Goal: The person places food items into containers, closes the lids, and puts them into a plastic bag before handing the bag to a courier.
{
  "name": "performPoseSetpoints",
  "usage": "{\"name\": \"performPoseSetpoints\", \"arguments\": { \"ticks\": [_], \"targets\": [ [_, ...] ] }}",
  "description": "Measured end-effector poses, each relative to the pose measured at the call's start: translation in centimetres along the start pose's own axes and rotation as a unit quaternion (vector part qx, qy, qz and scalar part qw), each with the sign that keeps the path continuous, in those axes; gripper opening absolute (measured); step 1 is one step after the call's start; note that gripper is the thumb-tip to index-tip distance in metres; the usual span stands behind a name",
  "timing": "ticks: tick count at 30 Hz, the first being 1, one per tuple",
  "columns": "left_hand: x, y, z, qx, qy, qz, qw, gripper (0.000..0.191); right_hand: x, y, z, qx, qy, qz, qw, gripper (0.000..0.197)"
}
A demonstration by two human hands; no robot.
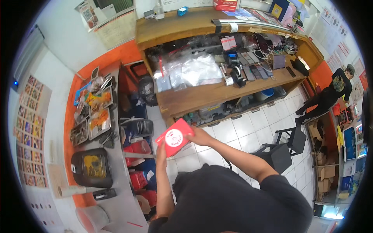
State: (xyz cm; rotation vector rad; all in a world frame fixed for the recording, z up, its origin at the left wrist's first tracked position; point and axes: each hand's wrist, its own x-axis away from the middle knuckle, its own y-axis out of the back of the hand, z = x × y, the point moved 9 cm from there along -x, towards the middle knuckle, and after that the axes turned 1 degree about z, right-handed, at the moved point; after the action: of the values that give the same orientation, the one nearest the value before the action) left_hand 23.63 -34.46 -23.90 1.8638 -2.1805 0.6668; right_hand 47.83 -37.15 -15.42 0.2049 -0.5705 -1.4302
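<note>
A red cardboard box [183, 128] with a round white printed mark is held out in front of me, over the tiled floor. My left hand [161, 151] grips its near left corner, thumb on the printed face. At the right edge of the box, my right hand [199, 136] has its fingers closed on it. Beyond the box stands a wooden counter [192, 96] whose shelf holds clear plastic bags [198, 70], several phones [255, 72] and a tape dispenser [238, 77].
Left, a metal table [125, 209] carries food trays [99, 123], a black lidded container [91, 167] and a paper roll [71, 190]. Black stools [275, 157] stand on the floor at right. Another person [329, 90] stands at the far right beside a shelf unit.
</note>
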Motion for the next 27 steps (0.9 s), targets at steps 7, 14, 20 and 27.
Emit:
{"name": "performPoseSetpoints", "arguments": {
  "ticks": [7, 14, 20, 27],
  "targets": [
    [-16.8, -21.7, -3.0, -0.154, -0.024, 0.108, 0.982, 0.067, -7.6, 17.3, -14.7, -0.124, -0.131, -0.139, 0.974, 0.057],
    [-30.4, -32.8, -3.4, -0.421, 0.035, 0.259, 0.869, 0.058, -14.0, 25.6, -24.5, -0.204, -0.164, -0.187, 0.947, 0.069],
    [-39.3, -44.6, -18.0, -0.614, -0.409, 0.143, 0.659, 0.041, -15.3, 29.3, -21.8, -0.097, -0.183, -0.166, 0.964, 0.080],
    [-45.4, -45.4, -8.0, -0.654, -0.251, 0.365, 0.614, 0.040, -19.3, 36.7, -17.7, -0.059, -0.131, -0.278, 0.950, 0.044]
  ]
}}
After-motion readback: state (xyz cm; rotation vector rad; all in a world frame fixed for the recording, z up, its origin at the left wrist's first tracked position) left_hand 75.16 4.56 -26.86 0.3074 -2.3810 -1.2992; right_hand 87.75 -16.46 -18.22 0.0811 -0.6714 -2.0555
